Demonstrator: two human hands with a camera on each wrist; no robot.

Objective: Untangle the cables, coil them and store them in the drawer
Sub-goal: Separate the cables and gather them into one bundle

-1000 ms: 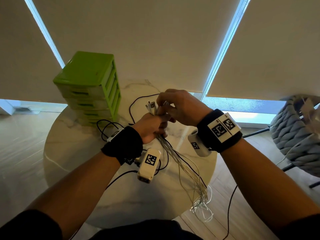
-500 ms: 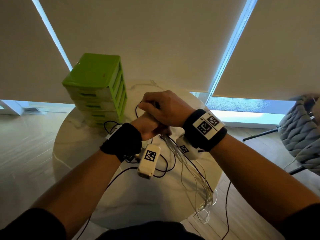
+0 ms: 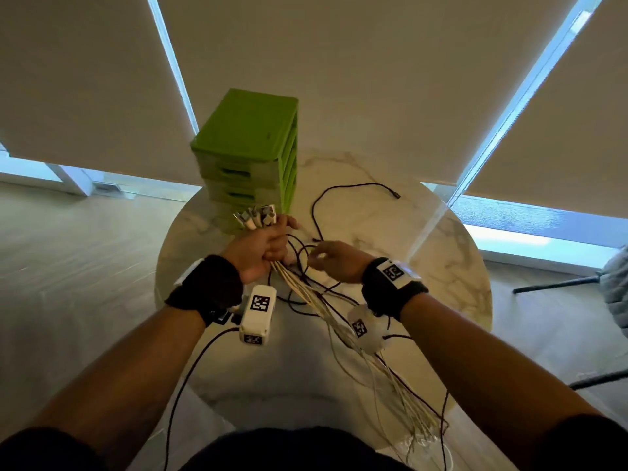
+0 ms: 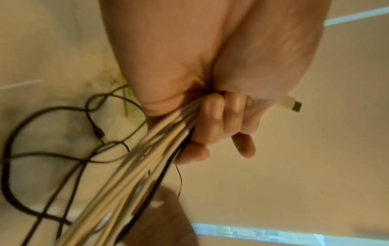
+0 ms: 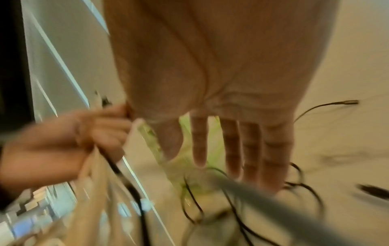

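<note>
A round marble bench (image 3: 424, 266) carries a green drawer unit (image 3: 248, 147) at its far edge, all its drawers closed. In front of it the left hand (image 3: 261, 248) is clenched around a bundle of white cables (image 3: 306, 294), their plugs (image 3: 255, 215) fanned above the fist and their long tails hanging off the near edge of the bench toward the floor. Black cables (image 3: 339, 195) lie looped on the bench, and some run in among the white bundle. The right hand (image 3: 336, 261) hovers just beside the fist with its fingers (image 5: 231, 146) loosely spread, grasping nothing. The step in hand looks like untangling: no cable is coiled or stored yet. The next move probably calls for the right hand to pick the black loops clear of the white bundle before any coiling.
</note>
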